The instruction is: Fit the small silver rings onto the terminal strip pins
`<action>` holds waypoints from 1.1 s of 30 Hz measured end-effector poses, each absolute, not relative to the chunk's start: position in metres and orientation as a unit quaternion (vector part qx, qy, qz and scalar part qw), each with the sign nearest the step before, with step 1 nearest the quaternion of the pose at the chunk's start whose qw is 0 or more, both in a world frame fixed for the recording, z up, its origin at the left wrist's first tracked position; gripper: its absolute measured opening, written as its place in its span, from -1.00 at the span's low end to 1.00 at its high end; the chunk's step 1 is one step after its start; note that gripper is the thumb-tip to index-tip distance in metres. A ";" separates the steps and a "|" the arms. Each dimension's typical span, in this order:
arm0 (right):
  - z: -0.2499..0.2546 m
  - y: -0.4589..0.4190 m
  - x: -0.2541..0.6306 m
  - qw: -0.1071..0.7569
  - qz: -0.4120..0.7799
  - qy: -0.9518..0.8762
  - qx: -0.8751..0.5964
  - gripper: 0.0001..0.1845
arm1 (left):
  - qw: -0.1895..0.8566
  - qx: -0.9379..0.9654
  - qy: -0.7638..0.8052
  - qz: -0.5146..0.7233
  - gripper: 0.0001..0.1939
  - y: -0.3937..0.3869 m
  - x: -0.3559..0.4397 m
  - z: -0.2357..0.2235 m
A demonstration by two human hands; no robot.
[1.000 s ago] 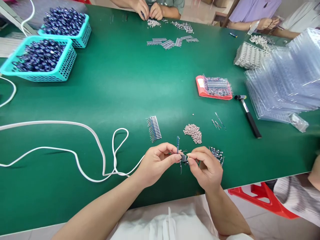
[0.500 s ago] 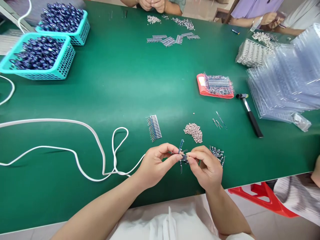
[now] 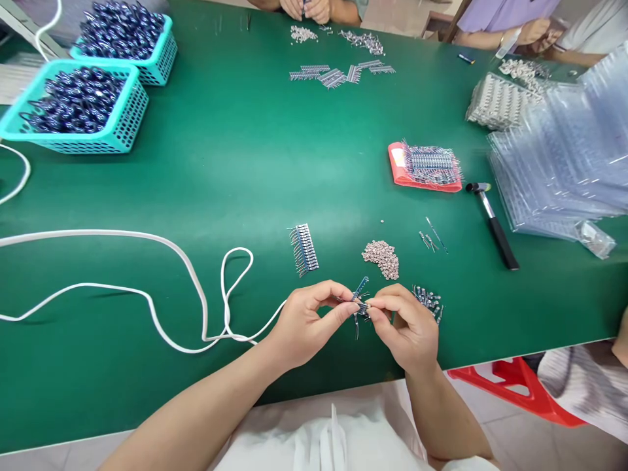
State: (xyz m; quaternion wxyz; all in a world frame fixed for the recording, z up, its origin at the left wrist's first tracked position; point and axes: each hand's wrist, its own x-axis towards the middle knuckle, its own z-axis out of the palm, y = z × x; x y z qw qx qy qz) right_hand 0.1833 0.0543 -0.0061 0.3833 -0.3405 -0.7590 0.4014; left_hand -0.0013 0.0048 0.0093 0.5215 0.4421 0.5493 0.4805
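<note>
Between finger and thumb, my left hand (image 3: 311, 320) pinches a narrow blue strip with small metal parts (image 3: 362, 286), which sticks up past the fingertips. My right hand (image 3: 409, 327) is closed in a pinch at the strip's right side; what its fingertips hold is too small to make out. Just beyond the hands lies a pile of small round pinkish beads (image 3: 383, 257). A finished-looking row of blue-and-silver wired pieces (image 3: 305, 250) rests to the left. Loose wired pieces (image 3: 428, 301) lie beside my right hand, partly behind it.
A hammer (image 3: 498, 235) lies right, near stacked clear plastic trays (image 3: 549, 170). A red band (image 3: 402, 176) holds more wired pieces. Turquoise baskets (image 3: 115, 131) of dark shiny parts stand far left. A white cable (image 3: 161, 242) loops across the left. Co-workers' hands (image 3: 314, 9) are at the far edge.
The blue strip has tilted further to the right in my fingers. Both hands stay nearly in place, and the view has shifted slightly.
</note>
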 end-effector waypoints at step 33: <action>-0.006 0.055 0.183 0.364 0.505 -0.696 -0.358 -0.92 | 0.467 0.489 0.566 0.472 -0.91 0.003 0.001 0.014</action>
